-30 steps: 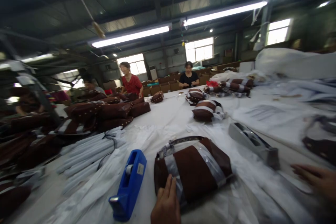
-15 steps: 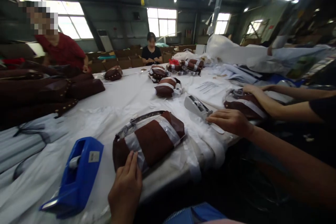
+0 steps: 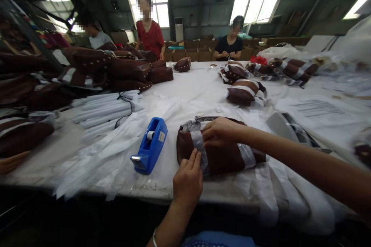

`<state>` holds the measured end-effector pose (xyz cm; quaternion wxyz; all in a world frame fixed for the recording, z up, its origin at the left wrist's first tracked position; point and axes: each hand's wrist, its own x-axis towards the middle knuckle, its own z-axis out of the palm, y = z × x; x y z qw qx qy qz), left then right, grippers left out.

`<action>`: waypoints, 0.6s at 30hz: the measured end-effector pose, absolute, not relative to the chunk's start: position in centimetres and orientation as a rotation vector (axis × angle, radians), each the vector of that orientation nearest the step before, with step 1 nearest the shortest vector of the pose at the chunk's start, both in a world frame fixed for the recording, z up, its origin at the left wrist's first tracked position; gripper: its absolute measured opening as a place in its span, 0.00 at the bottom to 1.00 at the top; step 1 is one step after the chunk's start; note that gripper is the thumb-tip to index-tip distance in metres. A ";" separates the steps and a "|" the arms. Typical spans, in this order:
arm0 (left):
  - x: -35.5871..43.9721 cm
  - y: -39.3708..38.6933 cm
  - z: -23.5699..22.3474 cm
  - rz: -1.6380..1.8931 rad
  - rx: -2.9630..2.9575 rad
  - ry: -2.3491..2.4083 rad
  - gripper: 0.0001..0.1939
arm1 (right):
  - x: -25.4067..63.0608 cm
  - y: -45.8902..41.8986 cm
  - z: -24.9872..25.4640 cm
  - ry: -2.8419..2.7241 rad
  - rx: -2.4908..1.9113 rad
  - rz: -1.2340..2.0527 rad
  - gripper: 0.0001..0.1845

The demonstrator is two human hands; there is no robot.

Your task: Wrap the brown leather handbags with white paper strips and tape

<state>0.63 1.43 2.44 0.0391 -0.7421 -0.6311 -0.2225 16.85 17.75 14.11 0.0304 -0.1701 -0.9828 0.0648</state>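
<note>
Several studded brown bags (image 3: 124, 70) sit piled at left, a co-worker in a red shirt (image 3: 151, 36) behind them. Lower, at the left edge: someone else's hand (image 3: 14, 161), blurry, by another brown bag (image 3: 26, 135). Next, white rolled strips (image 3: 100, 110) with a dark cord over them, then the blue tape dispenser (image 3: 152, 144), upright on the white-covered table (image 3: 199, 85), near the handbag, not touching.

Center: brown handbag (image 3: 226, 160) lies at the table's near side, handle away from the wearer, two pale bands across it. From my remote seat I see the left hand (image 3: 188, 183), fingers straight and close together, tips on the left band (image 3: 204, 162), gripping nothing I can see. Right hand (image 3: 218, 132) reaches over from the right, fingers bent down at that same band; can't tell how far apart they are or whether they pinch anything.

To press well, I'd pin the band with the left fingertips, smooth away from them with the right, and go light so the soft-looking bag doesn't crease.

Right: grey tape dispenser (image 3: 279, 125), partly behind the right forearm.
</note>
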 end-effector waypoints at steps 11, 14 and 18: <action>0.7 1.5 1.5 -0.797 -2.255 -1.930 0.30 | 9.7 21.6 13.9 -3.393 -0.542 -0.068 0.09; 0.8 1.7 1.3 -0.816 -2.236 -1.938 0.30 | 9.4 22.8 13.4 -3.403 -0.627 0.013 0.17; 0.8 1.7 1.2 -0.831 -2.266 -1.968 0.31 | 10.4 26.2 11.9 -3.338 -0.988 0.403 0.24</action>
